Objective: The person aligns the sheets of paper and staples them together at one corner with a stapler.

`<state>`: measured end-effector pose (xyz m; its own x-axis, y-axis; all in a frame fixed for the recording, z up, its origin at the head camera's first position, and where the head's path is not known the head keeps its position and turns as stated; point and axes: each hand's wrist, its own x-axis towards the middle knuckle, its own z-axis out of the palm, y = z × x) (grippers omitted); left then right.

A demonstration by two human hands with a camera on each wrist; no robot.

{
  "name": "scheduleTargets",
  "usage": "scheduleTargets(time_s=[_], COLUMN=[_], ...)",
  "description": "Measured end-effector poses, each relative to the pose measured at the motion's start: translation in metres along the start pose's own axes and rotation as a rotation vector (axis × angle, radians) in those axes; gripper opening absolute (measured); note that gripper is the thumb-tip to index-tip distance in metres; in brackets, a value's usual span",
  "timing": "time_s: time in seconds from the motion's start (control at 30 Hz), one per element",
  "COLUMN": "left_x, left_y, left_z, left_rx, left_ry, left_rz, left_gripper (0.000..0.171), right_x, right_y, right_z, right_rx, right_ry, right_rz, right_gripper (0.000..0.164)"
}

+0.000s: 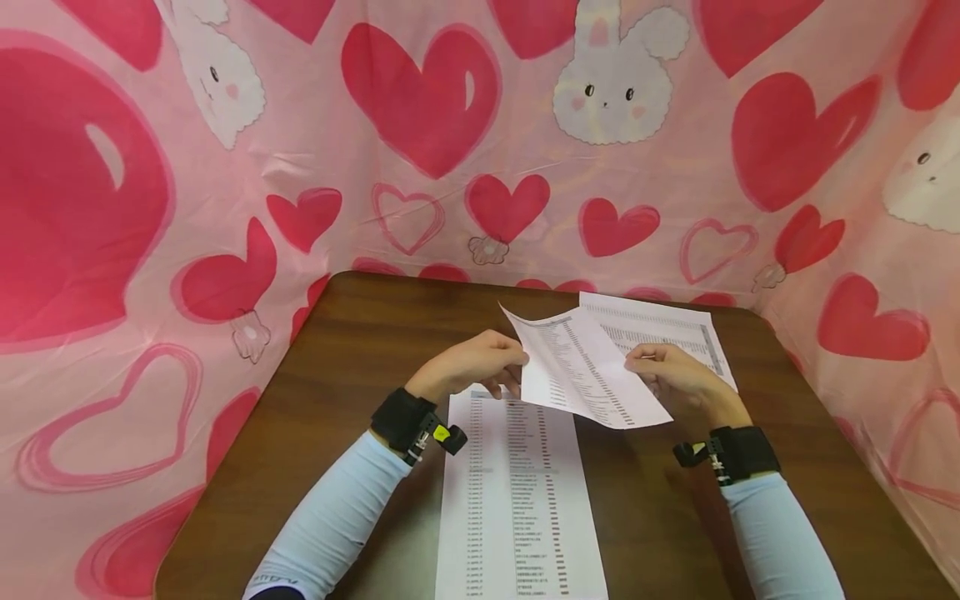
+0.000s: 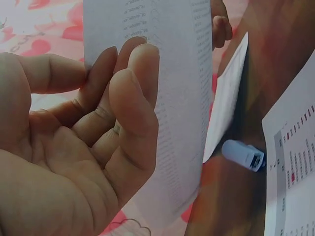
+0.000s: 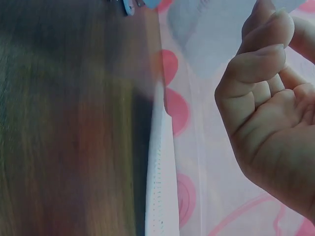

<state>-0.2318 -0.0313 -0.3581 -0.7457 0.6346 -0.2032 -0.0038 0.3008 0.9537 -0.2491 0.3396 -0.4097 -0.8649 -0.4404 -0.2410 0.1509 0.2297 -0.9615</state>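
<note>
The largest thing is a pink cloth [image 1: 420,92] with red hearts and white rabbits, which hangs behind and at both sides. Before it stands a brown wooden counter [image 1: 360,333]. On the near part of the counter lies a long printed sheet [image 1: 498,508], flat, with its far end under the place where the hands work. The raised sheet [image 1: 566,354] is in the air between the two hands, tilted and a little bent, and in the head view it overlaps this far end. Another printed page [image 1: 678,325] is at the far right of the counter, partly covered from sight by the raised sheet and by the right hand.

The left hand [image 1: 480,362] has its thumb and fingertips nearly closed together, pinching the left edge of the raised sheet; its other fingers are bent, just beside the paper. The right hand [image 1: 678,379] pinches the opposite edge in the same way, with the remaining fingers curled below. So the paper lies mostly between the hands, and only its edges are within the fingers.

Each wrist wears a black band. A small pale blue object [image 2: 243,155] rests on the counter, near the long printed sheet.
</note>
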Motion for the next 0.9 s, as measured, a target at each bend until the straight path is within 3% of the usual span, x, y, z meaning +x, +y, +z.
scheduleTargets(time_s=[0.37,0.7,0.9], left_x=[-0.011,-0.009,-0.009], left_y=[-0.004,-0.021,-0.036], left_z=[-0.013,-0.025,-0.029], left_rx=[-0.03,-0.074,-0.088], left_ry=[0.036,0.118,0.145], left_rz=[-0.004,-0.058,-0.1], left_gripper=[0.029,0.026,0.026], right_x=[0.008,0.012,0.013], right_y=[-0.01,-0.024,-0.029], right_z=[0.013,0.017,0.018], right_rx=[-0.062,-0.108,-0.038], right_ry=[0.044,0.241,0.261], right_rz=[-0.024,-0.047,-0.076], right_gripper=[0.01,0.015,0.01])
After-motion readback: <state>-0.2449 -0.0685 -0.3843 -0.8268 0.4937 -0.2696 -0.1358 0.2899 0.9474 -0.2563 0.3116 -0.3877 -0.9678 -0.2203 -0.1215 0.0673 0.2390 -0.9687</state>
